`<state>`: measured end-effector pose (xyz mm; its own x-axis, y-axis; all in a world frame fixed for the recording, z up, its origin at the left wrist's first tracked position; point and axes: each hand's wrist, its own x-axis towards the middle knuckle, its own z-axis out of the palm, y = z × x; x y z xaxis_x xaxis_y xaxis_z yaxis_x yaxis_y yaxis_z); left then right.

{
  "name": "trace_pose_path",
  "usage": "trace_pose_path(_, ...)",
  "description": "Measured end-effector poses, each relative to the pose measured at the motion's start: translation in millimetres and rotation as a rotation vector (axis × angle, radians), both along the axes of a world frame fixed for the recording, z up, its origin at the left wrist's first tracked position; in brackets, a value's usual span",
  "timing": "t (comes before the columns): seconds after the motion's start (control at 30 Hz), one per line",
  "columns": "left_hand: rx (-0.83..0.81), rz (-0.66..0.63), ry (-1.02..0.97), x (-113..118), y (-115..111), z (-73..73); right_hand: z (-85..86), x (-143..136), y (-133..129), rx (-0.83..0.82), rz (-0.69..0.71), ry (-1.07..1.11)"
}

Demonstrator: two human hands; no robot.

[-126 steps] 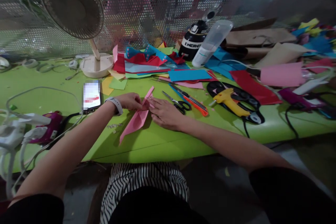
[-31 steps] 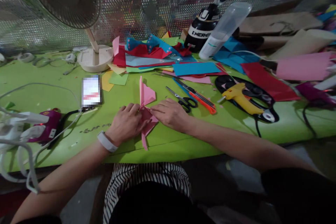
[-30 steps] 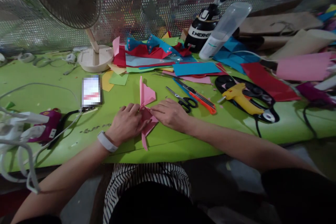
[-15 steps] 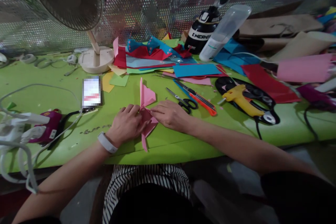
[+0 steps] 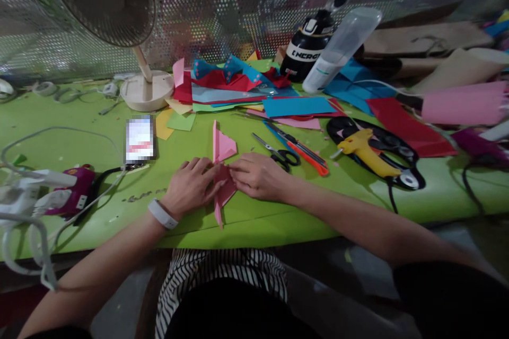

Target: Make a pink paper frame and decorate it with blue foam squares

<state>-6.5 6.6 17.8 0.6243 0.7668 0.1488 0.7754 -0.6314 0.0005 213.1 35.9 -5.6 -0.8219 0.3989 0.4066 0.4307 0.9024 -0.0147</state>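
Observation:
A folded pink paper piece (image 5: 225, 146) lies on the green table, narrow in the middle with flared ends above and below. My left hand (image 5: 191, 184) rests on its left side, fingers closed around the middle, a wristband on that wrist. From the right, my right hand (image 5: 256, 176) pinches the paper's middle edge with its fingers together. The fingertips of both hands nearly meet there and cover the centre of the paper. Just right of my right hand lie black-handled scissors (image 5: 287, 159).
An orange cutter (image 5: 308, 153) and a yellow glue gun (image 5: 363, 151) lie to the right. A phone (image 5: 139, 139), a fan base (image 5: 147, 91) and a purple power strip (image 5: 79, 190) stand left. Coloured papers (image 5: 298, 107) and a black bottle (image 5: 304, 53) are at the back.
Both hands stay at the middle of the pink paper. My right fingers have shifted slightly, and my left fingers have moved a little over the paper.

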Motion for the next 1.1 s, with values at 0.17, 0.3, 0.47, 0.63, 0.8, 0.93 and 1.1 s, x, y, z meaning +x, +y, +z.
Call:
trace_pose_path(0.17, 0.028, -0.004, 0.052, 1, 1, -1.9, 3.5, 0, -1, -0.016, 0.014, 0.039)
trace_pose_path(0.3, 0.026, -0.014, 0.057, 1, 1, -2.0, 5.1, 0, -1, -0.002, 0.015, 0.050)
trace_pose_path(0.47, 0.011, -0.010, 0.071, 1, 1, -1.3, 5.2, -1, -1, 0.007, 0.014, 0.040)
trace_pose_path(0.63, 0.015, -0.008, 0.084, 2, 1, -0.6, 3.3, -1, -1, 0.008, -0.013, 0.043)
trace_pose_path(0.8, 0.018, -0.002, 0.092, 2, 1, -0.9, 1.4, -1, -1, 0.008, -0.016, 0.075)
trace_pose_path(0.93, 0.009, -0.002, 0.125, 5, 1, 1.3, 1.1, -1, -1, -0.005, -0.022, 0.109)
trace_pose_path(1.1, -0.023, 0.021, 0.213, 19, 0, 16.0, 0.8, -2, -1, 0.007, -0.013, 0.118)
